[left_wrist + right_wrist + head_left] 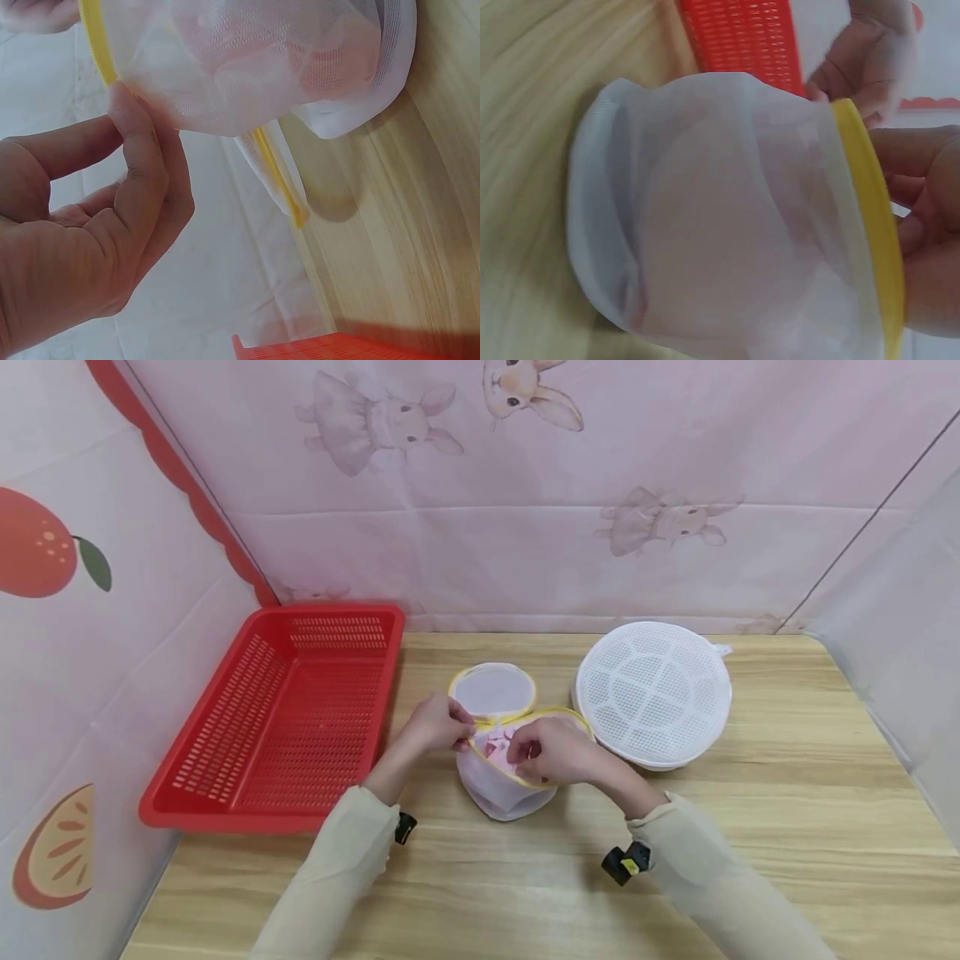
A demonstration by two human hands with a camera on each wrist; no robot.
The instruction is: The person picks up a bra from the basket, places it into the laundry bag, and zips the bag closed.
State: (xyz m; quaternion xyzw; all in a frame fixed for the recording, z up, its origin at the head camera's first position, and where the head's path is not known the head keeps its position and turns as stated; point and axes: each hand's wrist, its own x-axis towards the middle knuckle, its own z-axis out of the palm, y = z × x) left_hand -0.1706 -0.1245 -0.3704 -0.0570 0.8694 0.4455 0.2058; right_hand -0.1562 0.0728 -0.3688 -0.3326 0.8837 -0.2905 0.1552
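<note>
A white mesh laundry bag [504,795] with yellow zipper trim stands on the table, its round lid [493,691] folded back. Pink patterned cloth [495,748] lies inside and shows through the mesh. My left hand [442,724] pinches the bag's yellow-trimmed rim at the left, thumb against fingers in the left wrist view. My right hand [553,752] is at the mouth of the bag, fingers bent down over the cloth. In the right wrist view the yellow zipper edge [874,225] hides its fingertips, so I cannot tell whether they grip the cloth.
On the left stands a red perforated plastic basket [315,727]. Behind and right of the bag is a round white basket with a mesh top [652,693], close to the bag's rim. A fabric backdrop [495,560] rises along the table's rear edge.
</note>
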